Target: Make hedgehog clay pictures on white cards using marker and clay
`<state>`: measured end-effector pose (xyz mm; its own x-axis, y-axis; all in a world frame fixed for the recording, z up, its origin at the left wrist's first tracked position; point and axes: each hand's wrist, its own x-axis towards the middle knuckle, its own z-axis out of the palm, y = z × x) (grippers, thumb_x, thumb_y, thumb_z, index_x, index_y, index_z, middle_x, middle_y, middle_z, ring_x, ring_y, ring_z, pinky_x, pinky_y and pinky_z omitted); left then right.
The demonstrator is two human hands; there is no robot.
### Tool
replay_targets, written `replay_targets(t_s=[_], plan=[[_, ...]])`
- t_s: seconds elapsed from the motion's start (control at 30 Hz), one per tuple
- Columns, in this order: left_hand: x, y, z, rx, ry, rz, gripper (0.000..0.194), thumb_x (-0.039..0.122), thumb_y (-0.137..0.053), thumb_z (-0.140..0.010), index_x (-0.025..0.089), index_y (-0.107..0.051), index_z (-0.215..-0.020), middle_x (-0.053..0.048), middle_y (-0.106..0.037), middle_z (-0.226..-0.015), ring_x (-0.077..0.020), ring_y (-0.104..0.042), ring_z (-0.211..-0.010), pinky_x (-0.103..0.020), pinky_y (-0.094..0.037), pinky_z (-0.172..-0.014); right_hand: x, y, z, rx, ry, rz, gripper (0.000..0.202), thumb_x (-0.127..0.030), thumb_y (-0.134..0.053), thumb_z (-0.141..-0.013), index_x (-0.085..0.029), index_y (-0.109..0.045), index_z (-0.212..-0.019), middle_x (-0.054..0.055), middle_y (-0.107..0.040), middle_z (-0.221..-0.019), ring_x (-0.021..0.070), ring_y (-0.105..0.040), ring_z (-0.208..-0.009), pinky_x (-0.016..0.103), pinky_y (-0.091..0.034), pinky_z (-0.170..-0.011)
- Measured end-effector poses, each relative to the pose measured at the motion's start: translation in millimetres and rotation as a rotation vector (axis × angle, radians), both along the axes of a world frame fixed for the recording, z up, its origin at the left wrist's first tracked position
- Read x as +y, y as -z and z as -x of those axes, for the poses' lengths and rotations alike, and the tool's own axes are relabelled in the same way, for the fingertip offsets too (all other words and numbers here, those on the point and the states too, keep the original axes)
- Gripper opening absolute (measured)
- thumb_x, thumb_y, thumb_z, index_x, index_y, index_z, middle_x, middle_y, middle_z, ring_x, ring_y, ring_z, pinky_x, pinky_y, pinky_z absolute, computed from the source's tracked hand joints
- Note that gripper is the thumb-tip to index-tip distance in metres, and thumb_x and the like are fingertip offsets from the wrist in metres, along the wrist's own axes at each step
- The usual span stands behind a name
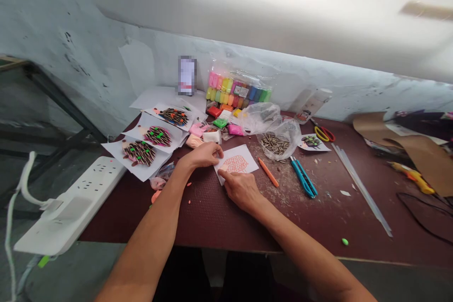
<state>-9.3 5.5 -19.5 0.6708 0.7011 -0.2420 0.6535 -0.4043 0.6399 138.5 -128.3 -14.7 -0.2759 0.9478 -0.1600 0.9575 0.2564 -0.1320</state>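
A small white paper card [250, 162] with an orange hedgehog-like drawing [236, 164] lies on the dark red table. My left hand [205, 155] is at the card's upper left edge, fingers curled and closed on it. From below, my right hand [242, 191] reaches over the card. Its index finger is stretched out onto a pale patch at the drawing's left end, and the other fingers are bent beneath the palm, partly hidden. Right of the card lies an orange pen or crayon [269, 172]. A blue utility knife [303, 177] lies farther right.
Finished hedgehog cards [138, 152] overlap at left beside a white power strip [76, 205]. Clay packets [220, 123] and a plastic bag of small brownish pieces [274, 143] stand behind. Scissors [324, 134], clear glue sticks [363, 191] and a yellow glue gun [414, 178] lie right.
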Motion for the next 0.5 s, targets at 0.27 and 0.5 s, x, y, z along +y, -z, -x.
replay_targets(t_s=[0.27,0.5], plan=[[-0.9,-0.6,-0.2,-0.005,0.000,-0.010,0.039,0.012,-0.054,-0.062,0.011,-0.070,-0.098,0.001,-0.054,-0.070,-0.0120,-0.048,-0.062,-0.023,-0.027,-0.052,-0.4,0.0,0.8,0.009,-0.011,-0.015,0.041,-0.023,-0.037,-0.097,-0.026,-0.054,-0.135,0.009,-0.074,-0.102,0.0195,-0.068,-0.085,0.027,-0.039,-0.069],[-0.6,0.6,-0.2,-0.013,-0.003,-0.006,0.039,0.012,-0.054,-0.062,0.011,-0.070,-0.097,0.001,-0.055,-0.069,-0.0122,-0.048,-0.061,-0.023,-0.027,-0.052,0.8,0.8,2.6,-0.013,-0.016,0.001,0.043,-0.022,-0.037,-0.097,-0.025,-0.053,-0.137,0.009,-0.075,-0.100,0.0206,-0.068,-0.084,0.027,-0.040,-0.069]])
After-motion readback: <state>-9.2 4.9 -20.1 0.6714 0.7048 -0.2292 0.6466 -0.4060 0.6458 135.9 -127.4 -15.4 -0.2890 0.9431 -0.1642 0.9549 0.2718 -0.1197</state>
